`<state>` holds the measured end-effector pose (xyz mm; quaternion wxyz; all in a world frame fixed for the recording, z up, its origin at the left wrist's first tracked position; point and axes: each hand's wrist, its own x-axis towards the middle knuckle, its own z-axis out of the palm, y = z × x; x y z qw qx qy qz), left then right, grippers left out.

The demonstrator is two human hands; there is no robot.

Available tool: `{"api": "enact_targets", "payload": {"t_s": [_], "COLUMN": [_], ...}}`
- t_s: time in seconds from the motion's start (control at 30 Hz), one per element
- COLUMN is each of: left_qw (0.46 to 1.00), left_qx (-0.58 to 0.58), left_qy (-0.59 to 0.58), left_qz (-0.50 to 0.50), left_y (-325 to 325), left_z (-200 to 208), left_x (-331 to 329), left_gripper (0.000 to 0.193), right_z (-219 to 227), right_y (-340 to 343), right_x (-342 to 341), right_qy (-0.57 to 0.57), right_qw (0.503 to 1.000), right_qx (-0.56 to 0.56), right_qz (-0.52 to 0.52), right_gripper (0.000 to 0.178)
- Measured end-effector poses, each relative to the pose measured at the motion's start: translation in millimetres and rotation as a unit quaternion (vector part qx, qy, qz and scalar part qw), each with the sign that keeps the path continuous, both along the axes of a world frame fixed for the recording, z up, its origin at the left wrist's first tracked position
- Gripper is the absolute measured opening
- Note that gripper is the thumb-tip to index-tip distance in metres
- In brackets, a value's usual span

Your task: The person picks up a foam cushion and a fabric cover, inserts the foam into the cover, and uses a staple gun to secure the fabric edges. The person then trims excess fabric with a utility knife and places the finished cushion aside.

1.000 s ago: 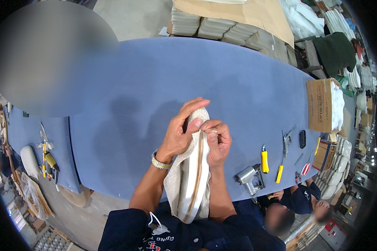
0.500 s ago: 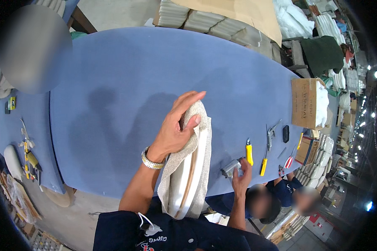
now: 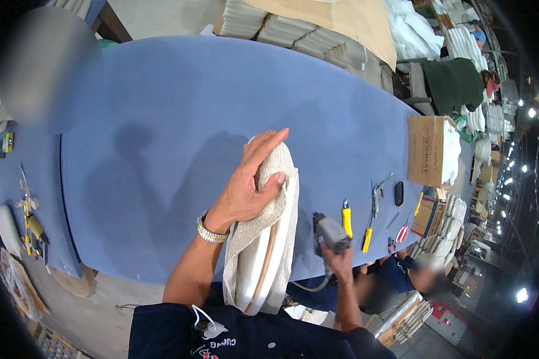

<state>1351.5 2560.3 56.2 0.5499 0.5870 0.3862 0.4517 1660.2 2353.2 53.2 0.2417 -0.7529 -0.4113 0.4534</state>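
Observation:
My left hand [image 3: 251, 185], with a metal bracelet watch on its wrist, grips the top end of an upright curved panel. Beige woven fabric [image 3: 276, 158] is wrapped over that end, my thumb pressing on it. Along the panel's open side show white padding [image 3: 254, 263] and a thin brown strip [image 3: 266, 260]. To the right, my right hand [image 3: 339, 258] is closed around a grey air staple gun [image 3: 331, 232], its black end toward the left. A hose [image 3: 318, 287] curves below the gun. Part of the grip is hidden by my hand.
Right of the gun on the blue table [image 3: 161, 90] lie yellow-handled cutters [image 3: 347, 218], a yellow-handled screwdriver [image 3: 367, 239], a grey metal tool [image 3: 377, 197] and red pliers [image 3: 403, 232]. A cardboard box [image 3: 425, 149] stands beyond. Other people [image 3: 395, 275] are at lower right.
My right hand has closed around the staple gun and turned it up from where it lay on the table. My left hand keeps its grip on the panel; the view has shifted slightly.

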Motion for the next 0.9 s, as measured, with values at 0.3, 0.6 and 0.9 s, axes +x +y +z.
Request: {"api": "enact_targets", "payload": {"t_s": [0.3,0.6,0.9], "left_qw": [0.999,1.000,1.000], "left_qx": [-0.005,0.017,0.001], "left_qy": [-0.037,0.000,-0.018], "left_qz": [0.005,0.007,-0.023], "left_y": [3,4,8], "left_z": [-8,-9,-21], "left_x": [2,1,0], "left_gripper": [0.077,0.081,0.091], "right_z": [136,158,151], "right_y": [183,225,263], "right_x": [-83,-109,-114], "right_qy": [-0.082,-0.118,-0.152], "right_qw": [0.902,0.868,0.808], "right_qx": [0.211,0.126,0.066], "right_qz": [0.367,0.466,0.565], "right_gripper": [0.068,0.065,0.088]}}
